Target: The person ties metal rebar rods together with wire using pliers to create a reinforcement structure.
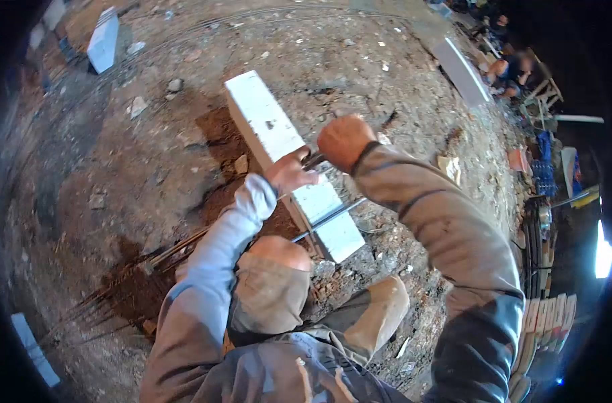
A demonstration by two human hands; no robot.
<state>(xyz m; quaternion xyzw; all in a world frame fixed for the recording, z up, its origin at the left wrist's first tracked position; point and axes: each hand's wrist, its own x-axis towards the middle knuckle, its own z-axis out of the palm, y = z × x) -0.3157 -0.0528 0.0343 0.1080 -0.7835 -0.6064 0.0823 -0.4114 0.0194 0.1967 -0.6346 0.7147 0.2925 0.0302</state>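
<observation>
Rebar [331,216] lay across the long white block [265,124] in the middle of the frame, on rubble-strewn ground [117,168]. The left hand [289,173] was curled tight round a dark rod [314,160] atop the block. The right hand [345,141], just beside it, was clenched in a fist, on the same rod as far as I could judge. A slip on that smooth face could have pinched fingers between steel and block.
</observation>
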